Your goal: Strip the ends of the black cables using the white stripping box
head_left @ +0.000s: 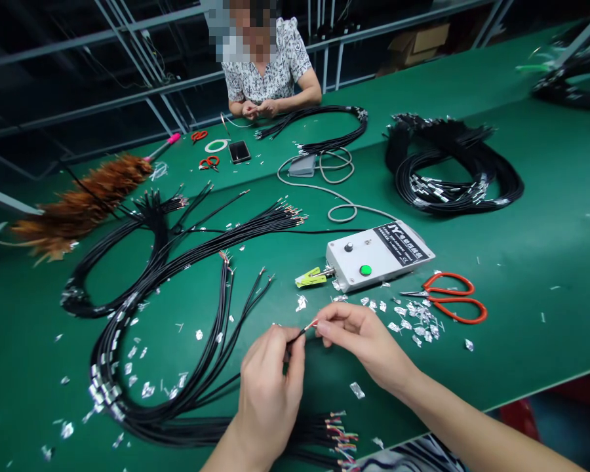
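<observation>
Between thumb and fingers, my left hand (pixel 273 380) grips a black cable (pixel 297 334) close to its stripped end. My right hand (pixel 361 337) pinches the thin red and pale wires (pixel 313 324) that come out of that end. Just beyond my hands stands a light grey machine box (pixel 373 252) with a green button, a black knob and a yellow-green clip (pixel 311 278) at its front. Below my left wrist lie several cable ends with coloured wires (pixel 341 436). A large looped bundle of black cables (pixel 128 314) spreads to the left.
Red-handled scissors (pixel 455 298) lie right of the box, among silvery foil scraps (pixel 420 321). Another coil of black cables (pixel 452 170) sits at the back right. A brown feather duster (pixel 88 200) rests on the left. Across the green table (pixel 521 282) sits a person (pixel 270 72).
</observation>
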The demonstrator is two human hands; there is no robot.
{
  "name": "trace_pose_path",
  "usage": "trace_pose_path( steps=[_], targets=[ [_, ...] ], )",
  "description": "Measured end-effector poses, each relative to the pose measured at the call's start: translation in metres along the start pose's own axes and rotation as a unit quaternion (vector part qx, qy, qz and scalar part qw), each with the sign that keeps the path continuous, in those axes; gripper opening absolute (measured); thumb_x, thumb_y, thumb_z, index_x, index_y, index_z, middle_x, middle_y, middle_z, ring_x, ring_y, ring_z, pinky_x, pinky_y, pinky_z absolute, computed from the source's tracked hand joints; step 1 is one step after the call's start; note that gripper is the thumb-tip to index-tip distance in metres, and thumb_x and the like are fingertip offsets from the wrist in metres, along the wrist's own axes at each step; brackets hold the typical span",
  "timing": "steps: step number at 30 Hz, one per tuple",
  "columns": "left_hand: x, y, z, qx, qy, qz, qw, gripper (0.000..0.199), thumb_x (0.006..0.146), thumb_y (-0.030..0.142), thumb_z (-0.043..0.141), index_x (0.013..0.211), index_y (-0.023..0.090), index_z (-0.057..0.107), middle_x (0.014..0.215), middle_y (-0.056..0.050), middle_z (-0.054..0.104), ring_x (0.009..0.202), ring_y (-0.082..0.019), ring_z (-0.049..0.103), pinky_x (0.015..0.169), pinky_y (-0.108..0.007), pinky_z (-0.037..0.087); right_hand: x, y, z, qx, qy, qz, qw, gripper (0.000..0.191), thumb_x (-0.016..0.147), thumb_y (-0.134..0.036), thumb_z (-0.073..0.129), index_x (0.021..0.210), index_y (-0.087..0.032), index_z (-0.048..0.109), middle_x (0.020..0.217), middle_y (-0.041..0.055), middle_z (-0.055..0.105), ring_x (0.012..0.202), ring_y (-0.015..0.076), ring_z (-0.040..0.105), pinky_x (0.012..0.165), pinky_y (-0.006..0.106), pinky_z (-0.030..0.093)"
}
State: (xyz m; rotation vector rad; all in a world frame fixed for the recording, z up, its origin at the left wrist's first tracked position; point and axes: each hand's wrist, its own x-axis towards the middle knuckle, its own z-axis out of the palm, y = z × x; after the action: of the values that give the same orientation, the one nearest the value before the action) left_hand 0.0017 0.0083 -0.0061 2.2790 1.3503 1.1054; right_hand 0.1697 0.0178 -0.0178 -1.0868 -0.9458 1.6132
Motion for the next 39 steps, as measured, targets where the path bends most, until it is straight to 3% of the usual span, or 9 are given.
trace_pose_path(
  steps=[4, 8, 12, 16, 19, 26, 32, 35, 39],
  targets=[
    [0.0, 0.003, 0.002, -0.138, -0.018, -0.132, 0.982, 0.008, 0.09, 0.014, 0.057, 0.086, 0.021, 0.058, 0.07, 0.003, 0.063, 0.059, -0.01, 0.06, 0.055, -0.017, 0.047, 0.0, 0.003, 0.006, 0.012, -0.002, 0.01, 1.0, 0.034, 0.073, -0.05, 0.078, 0.079, -0.018, 0.068, 0.066, -0.0019, 0.059, 0.061, 0.0114, 0.053, 0.064, 0.026, 0.045],
    [-0.001, 0.002, 0.004, -0.274, -0.03, -0.278, 0.92, 0.009, 0.088, 0.026, 0.059, 0.082, 0.02, 0.058, 0.065, 0.003, 0.06, 0.054, -0.01, 0.056, 0.048, -0.018, 0.043, 0.002, 0.006, 0.014, 0.037, -0.025, 0.032, 0.998, 0.039, 0.073, -0.055, 0.076, 0.077, -0.017, 0.064, 0.065, -0.0031, 0.055, 0.06, 0.011, 0.049, 0.064, 0.026, 0.042],
    [0.0, -0.001, 0.001, -0.337, -0.048, -0.333, 0.879, 0.016, 0.086, 0.034, 0.064, 0.086, 0.019, 0.059, 0.064, 0.003, 0.056, 0.053, -0.009, 0.051, 0.047, -0.018, 0.039, 0.004, 0.006, 0.017, 0.052, -0.043, 0.047, 0.997, 0.044, 0.072, -0.058, 0.075, 0.076, -0.017, 0.061, 0.064, -0.004, 0.053, 0.06, 0.0103, 0.046, 0.064, 0.026, 0.039],
    [0.005, -0.006, -0.003, -0.357, -0.113, -0.332, 0.866, 0.023, 0.087, 0.037, 0.064, 0.101, 0.019, 0.061, 0.065, 0.004, 0.054, 0.056, -0.01, 0.051, 0.051, -0.019, 0.04, 0.003, 0.004, 0.015, 0.036, -0.04, 0.043, 0.998, 0.046, 0.071, -0.061, 0.075, 0.078, -0.017, 0.06, 0.068, -0.0027, 0.055, 0.06, 0.0103, 0.047, 0.063, 0.026, 0.039],
    [0.009, -0.006, -0.004, -0.348, -0.113, -0.333, 0.869, 0.02, 0.086, 0.036, 0.065, 0.092, 0.018, 0.062, 0.065, 0.003, 0.057, 0.059, -0.011, 0.054, 0.054, -0.02, 0.043, 0.0, 0.004, 0.015, -0.011, -0.019, 0.021, 1.0, 0.039, 0.077, -0.056, 0.07, 0.078, -0.018, 0.061, 0.065, -0.0032, 0.053, 0.059, 0.0114, 0.047, 0.061, 0.026, 0.04],
    [0.005, 0.002, 0.003, -0.217, -0.028, -0.223, 0.95, 0.009, 0.088, 0.023, 0.06, 0.081, 0.018, 0.062, 0.074, -0.001, 0.064, 0.067, -0.014, 0.063, 0.061, -0.021, 0.05, -0.007, 0.005, 0.016, -0.234, 0.089, -0.164, 0.954, 0.015, 0.089, -0.028, 0.057, 0.078, -0.02, 0.064, 0.075, 0.0014, 0.061, 0.07, 0.0145, 0.054, 0.065, 0.028, 0.042],
    [0.006, 0.003, 0.007, -0.121, 0.032, -0.086, 0.988, 0.013, 0.087, 0.009, 0.059, 0.081, 0.02, 0.06, 0.074, 0.001, 0.059, 0.065, -0.011, 0.057, 0.056, -0.018, 0.046, -0.007, 0.007, 0.023, -0.013, 0.053, -0.018, 0.998, 0.03, 0.08, -0.048, 0.067, 0.076, -0.019, 0.06, 0.063, -0.0025, 0.053, 0.057, 0.0119, 0.046, 0.056, 0.027, 0.04],
    [0.007, 0.003, 0.01, -0.127, 0.057, -0.071, 0.988, 0.015, 0.085, 0.006, 0.06, 0.081, 0.02, 0.059, 0.074, 0.002, 0.058, 0.068, -0.011, 0.058, 0.06, -0.019, 0.048, -0.01, 0.007, 0.029, 0.074, 0.044, 0.024, 0.996, 0.038, 0.076, -0.054, 0.07, 0.073, -0.018, 0.06, 0.058, -0.0048, 0.047, 0.055, 0.0103, 0.041, 0.058, 0.026, 0.038],
    [0.007, 0.003, 0.01, -0.196, 0.076, -0.116, 0.971, 0.014, 0.082, 0.007, 0.064, 0.078, 0.02, 0.062, 0.073, 0.002, 0.058, 0.068, -0.012, 0.058, 0.061, -0.02, 0.05, -0.013, 0.006, 0.034, 0.07, 0.04, -0.001, 0.997, 0.038, 0.077, -0.055, 0.07, 0.077, -0.019, 0.058, 0.058, -0.0057, 0.045, 0.055, 0.0102, 0.041, 0.057, 0.025, 0.037]
  ],
)
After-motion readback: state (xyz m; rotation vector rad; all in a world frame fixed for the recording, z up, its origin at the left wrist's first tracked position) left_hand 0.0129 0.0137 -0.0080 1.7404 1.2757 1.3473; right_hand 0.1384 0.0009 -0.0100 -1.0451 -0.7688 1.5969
